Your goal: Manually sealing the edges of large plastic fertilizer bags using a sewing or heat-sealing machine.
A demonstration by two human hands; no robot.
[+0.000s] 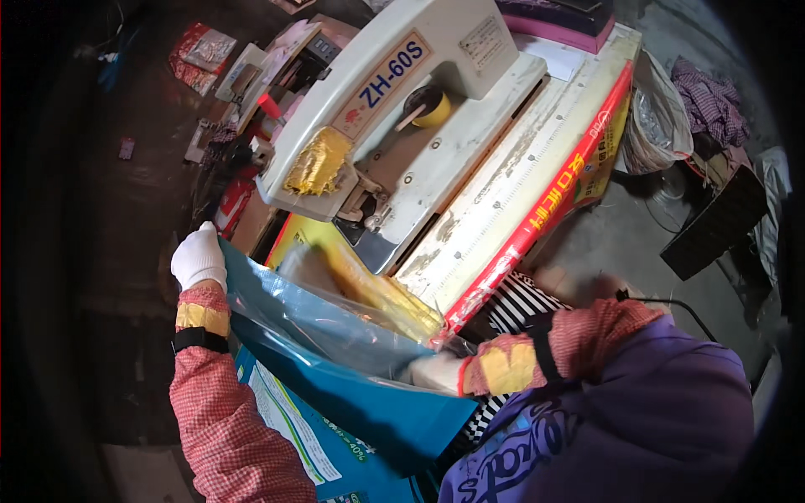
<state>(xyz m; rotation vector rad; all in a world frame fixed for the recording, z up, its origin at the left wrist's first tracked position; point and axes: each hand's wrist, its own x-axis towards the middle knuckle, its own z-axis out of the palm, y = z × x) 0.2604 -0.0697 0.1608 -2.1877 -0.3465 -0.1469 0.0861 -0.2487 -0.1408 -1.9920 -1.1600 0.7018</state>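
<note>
A large blue bag [377, 411] stretches between my two hands, with printed panels lower down. A clear plastic liner [340, 323] shows along its mouth. My left hand [199, 258], in a white glove, is closed on the bag's upper left corner. At the right end of the mouth, my right hand [434, 370] is closed on the bag's edge, its fingertips hidden by the plastic and the bag. Just beyond the bag stands a big white sewing machine [369, 109], with a gold patch on its head. The bag's mouth is near the machine's working end, apart from the needle area.
A worn white table [503, 193] with a red printed edge runs beside the machine. A yellow cup [432, 107] sits under its arm. Yellow sheeting [377, 289] lies beyond the bag. Tools and a red package [201, 54] lie at far left, a white sack [658, 117] at far right.
</note>
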